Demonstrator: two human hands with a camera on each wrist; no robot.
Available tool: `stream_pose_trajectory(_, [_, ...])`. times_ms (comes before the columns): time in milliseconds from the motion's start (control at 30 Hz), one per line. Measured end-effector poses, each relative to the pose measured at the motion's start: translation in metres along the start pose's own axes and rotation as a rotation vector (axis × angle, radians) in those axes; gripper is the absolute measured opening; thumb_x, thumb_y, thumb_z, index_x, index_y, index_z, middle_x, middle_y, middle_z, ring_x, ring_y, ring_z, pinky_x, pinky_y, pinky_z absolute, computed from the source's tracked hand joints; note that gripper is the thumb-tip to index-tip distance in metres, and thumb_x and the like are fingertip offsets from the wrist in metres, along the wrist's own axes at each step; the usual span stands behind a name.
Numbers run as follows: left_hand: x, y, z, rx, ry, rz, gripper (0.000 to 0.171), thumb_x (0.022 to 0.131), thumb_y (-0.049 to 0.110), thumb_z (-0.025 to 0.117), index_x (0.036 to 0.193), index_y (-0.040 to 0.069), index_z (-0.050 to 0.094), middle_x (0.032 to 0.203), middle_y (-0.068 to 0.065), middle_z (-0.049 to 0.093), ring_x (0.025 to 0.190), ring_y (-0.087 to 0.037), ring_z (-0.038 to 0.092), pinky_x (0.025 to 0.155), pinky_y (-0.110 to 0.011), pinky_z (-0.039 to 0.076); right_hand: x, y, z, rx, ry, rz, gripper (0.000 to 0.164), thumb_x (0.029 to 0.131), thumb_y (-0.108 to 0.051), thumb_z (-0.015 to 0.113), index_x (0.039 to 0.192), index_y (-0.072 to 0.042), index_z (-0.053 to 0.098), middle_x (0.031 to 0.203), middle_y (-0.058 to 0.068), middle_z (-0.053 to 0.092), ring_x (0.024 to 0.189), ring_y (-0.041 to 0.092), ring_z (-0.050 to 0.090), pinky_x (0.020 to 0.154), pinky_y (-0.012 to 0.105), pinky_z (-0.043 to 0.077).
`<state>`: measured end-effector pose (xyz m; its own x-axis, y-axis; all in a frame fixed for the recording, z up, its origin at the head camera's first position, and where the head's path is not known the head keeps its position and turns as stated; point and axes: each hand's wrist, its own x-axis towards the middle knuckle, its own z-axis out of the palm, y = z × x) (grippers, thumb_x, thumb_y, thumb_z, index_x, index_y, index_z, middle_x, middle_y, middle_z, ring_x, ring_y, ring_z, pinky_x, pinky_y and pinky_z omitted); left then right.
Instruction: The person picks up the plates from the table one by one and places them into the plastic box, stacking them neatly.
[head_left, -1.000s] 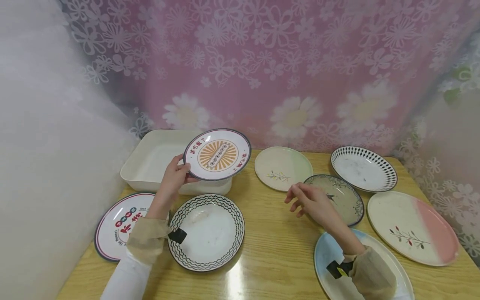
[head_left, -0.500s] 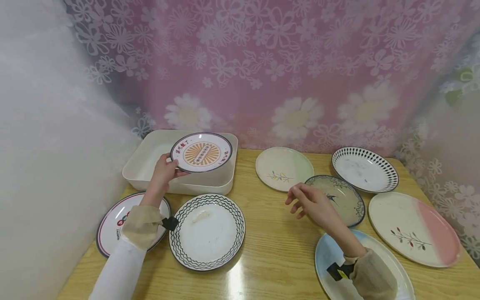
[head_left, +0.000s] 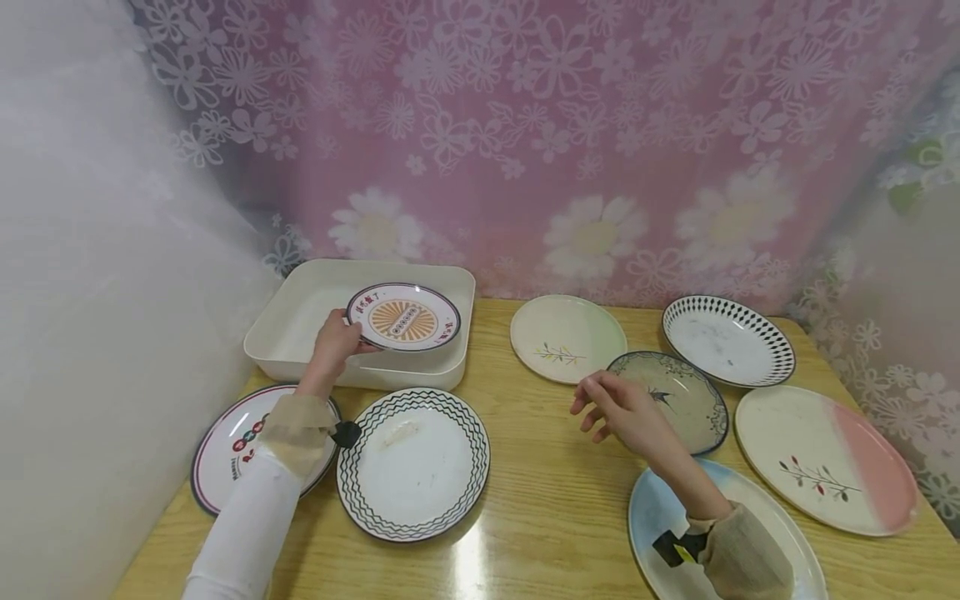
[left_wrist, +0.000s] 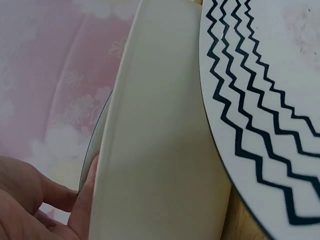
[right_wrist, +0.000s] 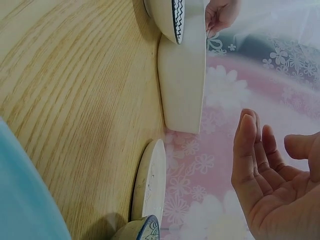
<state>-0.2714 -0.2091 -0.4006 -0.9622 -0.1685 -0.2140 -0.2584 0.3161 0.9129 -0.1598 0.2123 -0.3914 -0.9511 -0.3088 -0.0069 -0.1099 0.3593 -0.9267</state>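
Note:
In the head view my left hand point(head_left: 335, 337) pinches the left edge of a round white plate point(head_left: 405, 318) with a dark rim, red lettering and an orange sunburst. This plate tilts over the opening of a cream rectangular basin point(head_left: 397, 377), its lower edge overlapping the basin's interior. The left wrist view has the thumb and fingers of that hand point(left_wrist: 30, 200) at the plate's edge, partly hidden behind the basin wall. My right hand point(head_left: 618, 404) holds nothing; its fingers are loosely bent, beside a greyish blue-rimmed plate point(head_left: 693, 404).
A zigzag-rimmed plate point(head_left: 420, 467) lies before the basin, with a red-lettered plate point(head_left: 225, 467) partly under my left forearm. On the right are a cream-green plate point(head_left: 558, 329), a black-patterned oval dish point(head_left: 720, 342), a cream-pink plate point(head_left: 810, 433) and a blue-edged plate point(head_left: 652, 500) under my right forearm.
My left hand has carried the sunburst plate left, then lowered it over the basin. The right hand has stayed almost still.

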Motion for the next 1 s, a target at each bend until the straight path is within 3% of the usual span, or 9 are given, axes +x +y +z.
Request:
stream_pose_trajectory(267, [0.006,-0.006,0.004,0.024,-0.026,0.018,0.053,0.106,0.006,0.032,0.154,-0.011,0.018,0.108,-0.021,0.057,0.053,-0.002,0.062,0.059,-0.016,0.056,-0.003,0.001,0.000,0.000,-0.001,0.025,0.035,0.110,-0.029,0.044,0.110,0.002,0.059,0.098,0.018,0.064,0.076,0.033,0.068,0.061,0.040,0.060])
stream_pose_trajectory(467, [0.010,-0.010,0.008,0.062,-0.036,0.028,0.052,0.105,0.006,0.033,0.153,-0.011,0.021,0.109,-0.025,0.059,0.050,-0.001,0.061,0.057,-0.015,0.055,-0.005,0.003,-0.001,0.011,0.007,0.053,0.036,0.110,-0.030,0.043,0.110,0.002,0.059,0.094,0.017,0.063,0.072,0.027,0.066,0.061,0.042,0.060])
stream_pose_trajectory(633, [0.015,-0.011,0.008,0.219,-0.039,0.048,0.053,0.106,0.008,0.040,0.152,-0.013,0.024,0.122,-0.033,0.059,0.051,0.001,0.060,0.066,-0.017,0.053,-0.007,0.004,0.000,0.024,0.016,0.053,0.035,0.110,-0.031,0.044,0.111,0.001,0.059,0.094,0.017,0.062,0.071,0.024,0.065,0.061,0.041,0.060])
stream_pose_trajectory(733, [0.017,-0.010,0.005,0.327,-0.057,0.043,0.052,0.105,0.007,0.044,0.150,-0.015,0.028,0.125,-0.033,0.058,0.064,-0.011,0.068,0.081,-0.028,0.055,-0.007,0.004,0.000,0.032,0.019,0.050,0.035,0.110,-0.030,0.044,0.110,0.001,0.059,0.094,0.017,0.062,0.071,0.024,0.065,0.061,0.041,0.060])
stream_pose_trajectory(833, [0.019,-0.011,0.002,0.443,-0.071,0.024,0.047,0.103,0.005,0.046,0.143,-0.018,0.037,0.124,-0.033,0.058,0.087,-0.025,0.067,0.093,-0.040,0.051,-0.008,0.004,0.000,0.034,0.022,0.046,0.035,0.110,-0.030,0.045,0.110,0.002,0.059,0.093,0.017,0.062,0.071,0.024,0.065,0.061,0.041,0.060])
stream_pose_trajectory(900, [0.020,-0.010,0.001,0.511,-0.079,0.016,0.042,0.101,0.004,0.047,0.135,-0.020,0.044,0.124,-0.034,0.058,0.096,-0.032,0.062,0.096,-0.045,0.050,-0.008,0.004,0.000,0.033,0.021,0.044,0.035,0.110,-0.029,0.045,0.110,0.002,0.059,0.093,0.017,0.062,0.071,0.025,0.065,0.061,0.041,0.060])
stream_pose_trajectory(1000, [0.020,-0.010,0.001,0.606,-0.083,0.013,0.035,0.098,0.003,0.050,0.124,-0.021,0.052,0.120,-0.034,0.060,0.095,-0.034,0.057,0.091,-0.046,0.050,-0.008,0.004,0.000,0.032,0.020,0.041,0.035,0.110,-0.029,0.044,0.111,0.002,0.059,0.093,0.017,0.062,0.071,0.025,0.066,0.061,0.041,0.060])
